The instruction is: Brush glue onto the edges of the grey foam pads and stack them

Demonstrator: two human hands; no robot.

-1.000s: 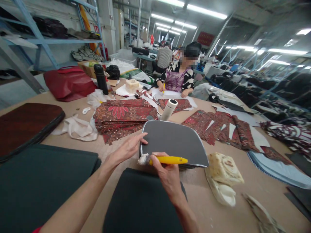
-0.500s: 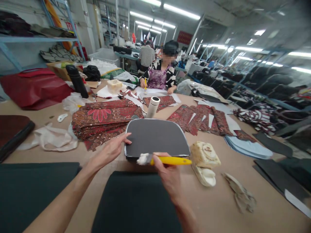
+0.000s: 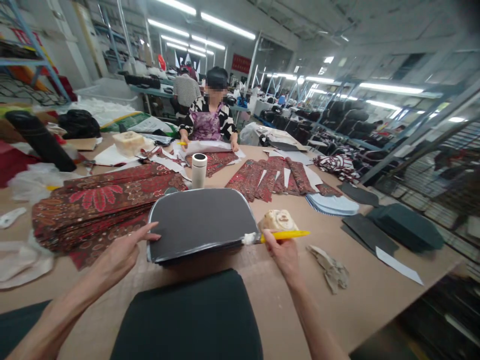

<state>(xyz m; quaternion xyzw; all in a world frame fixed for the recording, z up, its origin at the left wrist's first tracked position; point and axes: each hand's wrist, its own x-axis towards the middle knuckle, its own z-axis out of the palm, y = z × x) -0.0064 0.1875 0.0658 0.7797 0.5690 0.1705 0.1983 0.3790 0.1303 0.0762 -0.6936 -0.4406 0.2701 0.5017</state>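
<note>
A stack of dark grey panels (image 3: 202, 220) with rounded far corners stands on the table, a wet white line along the top panel's edges. My left hand (image 3: 125, 250) rests its outstretched fingertips on the panel's left edge. In my right hand (image 3: 284, 255) is a yellow-handled paintbrush (image 3: 288, 234), held between thumb and fingers. Its white-coated bristles are at the panel's front right corner. Just behind the brush sits a cream-coloured tub (image 3: 277, 219), caked with dried white stuff and partly hidden by the hand. A dark green stack (image 3: 191, 320) lies nearest me.
Patterned red-brown fabric pieces (image 3: 108, 200) are piled at left, more (image 3: 258, 177) fanned out behind. A pale flask (image 3: 198, 172) stands behind the panels. A crumpled rag (image 3: 332, 270) and light blue pieces (image 3: 332, 204) lie at right. Across the table sits a co-worker (image 3: 210, 120).
The view has turned right. My brush has moved along the panel's front edge to its right corner. My left hand stays at the left edge. The co-worker now holds up a white sheet.
</note>
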